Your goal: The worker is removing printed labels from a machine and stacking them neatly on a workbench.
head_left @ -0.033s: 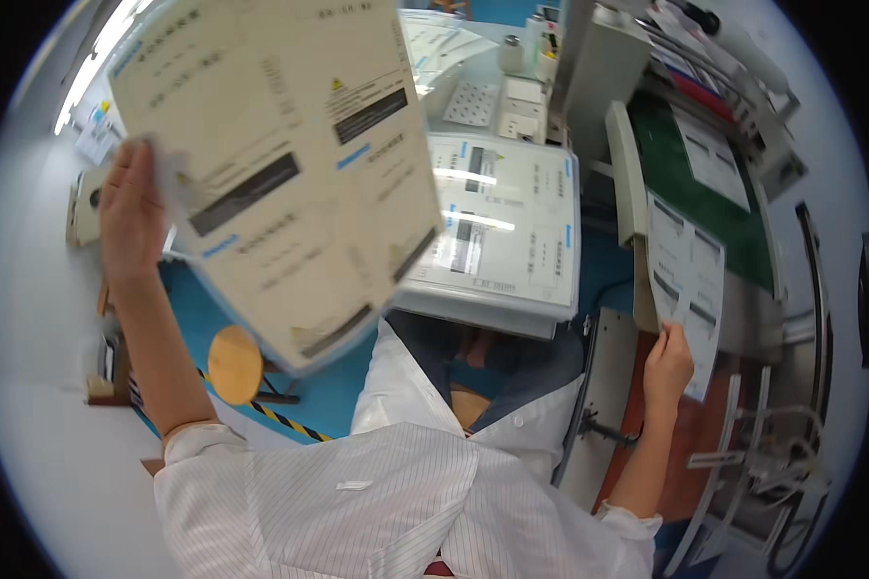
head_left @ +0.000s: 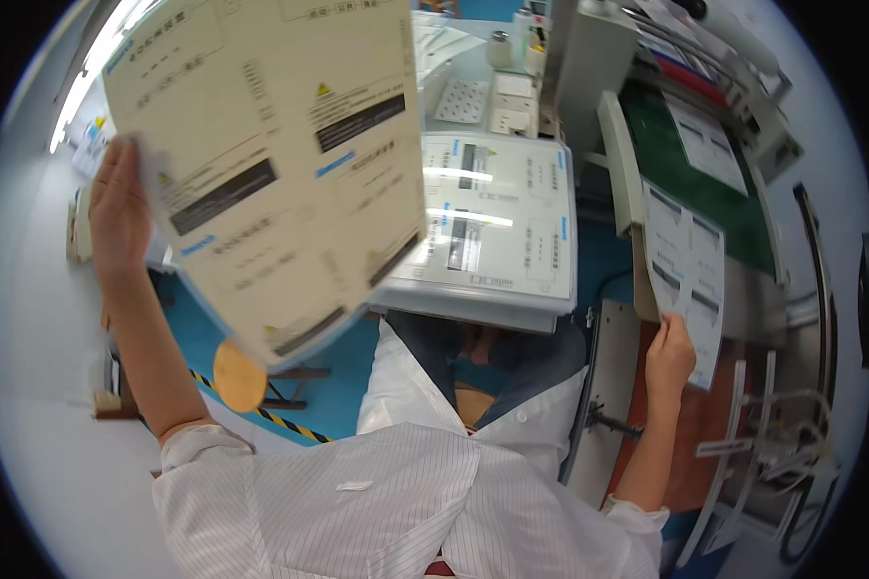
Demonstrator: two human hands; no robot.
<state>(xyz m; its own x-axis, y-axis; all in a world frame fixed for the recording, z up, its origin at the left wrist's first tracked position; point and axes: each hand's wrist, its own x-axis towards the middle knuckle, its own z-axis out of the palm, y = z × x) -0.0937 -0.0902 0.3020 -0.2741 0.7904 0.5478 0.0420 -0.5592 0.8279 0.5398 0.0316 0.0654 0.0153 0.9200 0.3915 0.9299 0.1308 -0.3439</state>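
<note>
My left hand [head_left: 121,207] is raised at the left, its fingers closed on the edge of a large translucent printed sheet [head_left: 290,125]. The sheet hangs tilted in the air and covers part of the table behind it. At the right, my right hand [head_left: 670,362] pinches the near edge of a smaller white printed sheet [head_left: 684,256] with dark panels. That sheet lies along the green bed [head_left: 700,179] of a machine, where another printed sheet [head_left: 710,150] rests farther back. Between my hands stands a stack of printed clear sheets [head_left: 497,232] in front of my knees.
Bottles [head_left: 498,48] and small white trays [head_left: 462,101] stand at the back of the table. A round wooden stool [head_left: 239,374] is on the blue floor at left. Metal frames and tubing [head_left: 772,434] stand near my right forearm, below the machine's rollers [head_left: 710,63].
The large sheet and my left hand have shifted slightly left and up in view. My right hand keeps its grip on the smaller sheet, nearly in the same place.
</note>
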